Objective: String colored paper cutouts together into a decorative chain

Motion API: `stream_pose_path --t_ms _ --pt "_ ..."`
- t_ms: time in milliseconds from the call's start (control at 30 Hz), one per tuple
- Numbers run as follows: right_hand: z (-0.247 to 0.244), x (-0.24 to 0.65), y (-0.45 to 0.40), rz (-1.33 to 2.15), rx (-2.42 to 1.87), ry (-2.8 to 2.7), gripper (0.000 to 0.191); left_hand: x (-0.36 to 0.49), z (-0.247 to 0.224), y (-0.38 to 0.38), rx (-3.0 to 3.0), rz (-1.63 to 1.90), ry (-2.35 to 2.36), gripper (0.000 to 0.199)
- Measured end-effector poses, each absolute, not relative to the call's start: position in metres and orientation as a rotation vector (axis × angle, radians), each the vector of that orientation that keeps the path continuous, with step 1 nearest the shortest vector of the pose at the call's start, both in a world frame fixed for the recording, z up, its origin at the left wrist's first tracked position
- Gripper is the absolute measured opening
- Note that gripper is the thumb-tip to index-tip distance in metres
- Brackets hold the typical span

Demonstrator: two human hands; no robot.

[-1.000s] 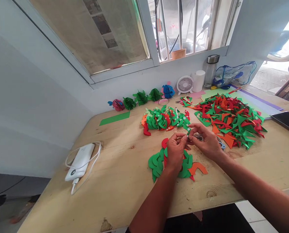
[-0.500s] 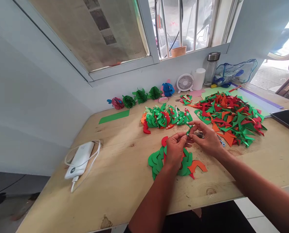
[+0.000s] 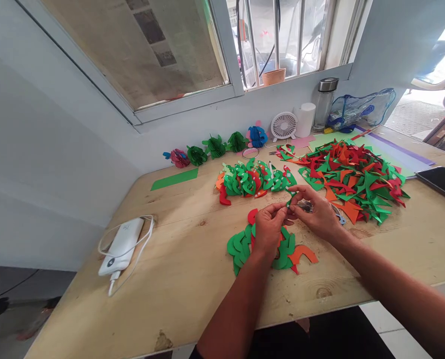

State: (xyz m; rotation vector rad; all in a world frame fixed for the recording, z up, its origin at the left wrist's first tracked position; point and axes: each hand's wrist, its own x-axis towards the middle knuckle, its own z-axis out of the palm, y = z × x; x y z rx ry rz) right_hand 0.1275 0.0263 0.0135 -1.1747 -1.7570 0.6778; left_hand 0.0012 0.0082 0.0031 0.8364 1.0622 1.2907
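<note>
Green paper piece (image 3: pixel 290 198) between the fingers (image 3: pixel 281 214)

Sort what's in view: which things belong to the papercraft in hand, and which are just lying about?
Likely belong:
held green paper piece
nearer curved cut-outs
farther white-patched cut-outs
probably paper scraps

Apparently just lying about:
power bank
phone
small fan
bottle

Small craft workspace: pale wooden worktop (image 3: pixel 177 279), heap of red, green, orange paper scraps (image 3: pixel 357 179), 5 pleated pink, green, blue paper figures (image 3: pixel 215 146).
</note>
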Motion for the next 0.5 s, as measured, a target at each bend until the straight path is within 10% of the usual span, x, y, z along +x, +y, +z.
stream_pose_path --t_ms 500 --pt "0.0122 0.127 0.0262 0.677 -1.193 -1.751 0.036 0.0017 0.0046 0.0074 0.828 1.296 1.066 0.025"
